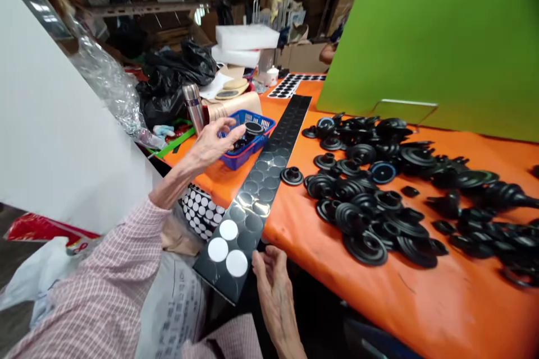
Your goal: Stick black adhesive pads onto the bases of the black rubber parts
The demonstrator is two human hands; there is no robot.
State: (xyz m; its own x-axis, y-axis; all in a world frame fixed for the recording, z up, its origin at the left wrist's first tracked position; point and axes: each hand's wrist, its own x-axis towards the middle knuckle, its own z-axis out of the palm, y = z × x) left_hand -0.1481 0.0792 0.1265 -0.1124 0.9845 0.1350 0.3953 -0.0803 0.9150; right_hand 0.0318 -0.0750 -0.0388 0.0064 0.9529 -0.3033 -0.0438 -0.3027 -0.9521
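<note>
Seen from within the room, the left hand reaches to a blue basket, its fingers parted and curved, with no object discernible between them. The basket, directly beyond these fingers, contains dark round pieces. The right hand lies lower, palm partly turned inward; its fingers are loosely bent and unclenched, just beside the near end of a long black strip, though whether they touch its edge cannot be told. The strip, marked with rows of circles, runs between the two hands and away from them across the orange-covered bench; three white circles show at its near end, to the left of the right fingers. A single black ribbed part sits immediately right of the strip, beyond the right fingers, and a broad heap of similar parts spreads farther right. Behind the left fingers stands a metal flask; a green panel rises beyond the heap.
</note>
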